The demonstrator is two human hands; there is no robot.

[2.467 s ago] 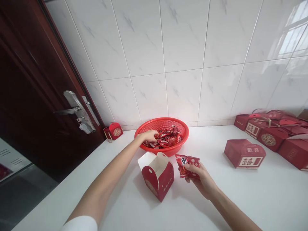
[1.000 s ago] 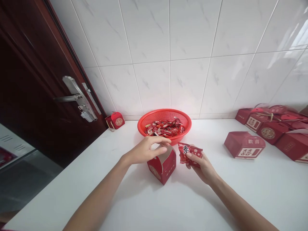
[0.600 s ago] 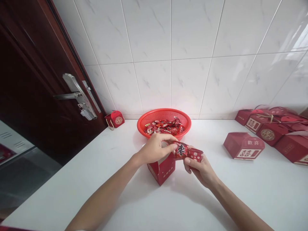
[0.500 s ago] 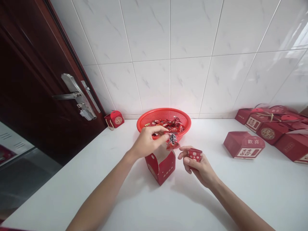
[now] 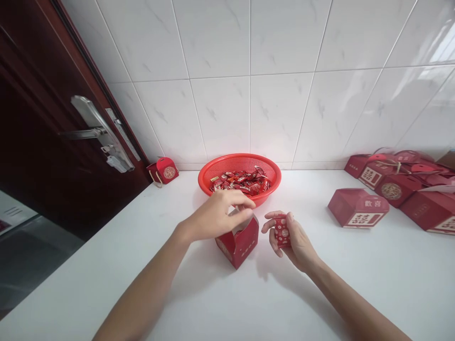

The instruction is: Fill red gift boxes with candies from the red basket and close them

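Right fingers [image 5: 273,239] holding packet [image 5: 282,232], box [image 5: 245,245] beside

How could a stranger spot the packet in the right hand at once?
On the white table, find the red basket, then the open red box in front. Right of that box is the right hand. It holds the packet: red, pale-dotted, apart from the heaped packets in the basket.

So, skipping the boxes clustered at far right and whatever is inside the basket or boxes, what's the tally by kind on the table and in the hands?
Boxes: 3 (open box, small box at left, lone box at right)
Baskets: 1 (red basket)
Packets: 1 visible (dotted packet in the right hand)
Total: 5
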